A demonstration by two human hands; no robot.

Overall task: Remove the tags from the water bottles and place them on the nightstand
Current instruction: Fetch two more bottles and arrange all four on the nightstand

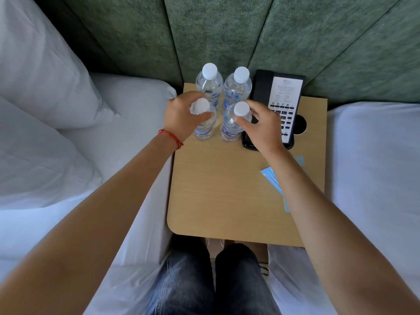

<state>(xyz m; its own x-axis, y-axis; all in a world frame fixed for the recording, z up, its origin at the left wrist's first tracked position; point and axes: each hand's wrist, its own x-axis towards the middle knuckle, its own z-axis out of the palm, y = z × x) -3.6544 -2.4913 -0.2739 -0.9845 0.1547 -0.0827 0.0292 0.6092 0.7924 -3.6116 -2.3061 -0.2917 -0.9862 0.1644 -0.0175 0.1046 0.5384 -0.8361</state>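
Note:
Several clear water bottles with white caps stand upright in a square group at the back of the wooden nightstand (218, 196). My left hand (181, 117) wraps around the shoulder of the front left bottle (203, 129). My right hand (261, 126) grips the front right bottle (234, 130) just under its cap. The back left bottle (210, 85) and the back right bottle (238, 87) stand free behind them. Light blue paper tags (271, 178) lie flat on the nightstand's right side, partly hidden under my right forearm. No tag shows on any bottle neck.
A black desk phone (286, 103) with a white card sits right of the bottles, touching distance from my right hand. White beds (375, 167) flank the nightstand, with pillows (45, 87) at left. A green padded headboard (227, 30) rises behind. My knees (213, 280) are below the front edge.

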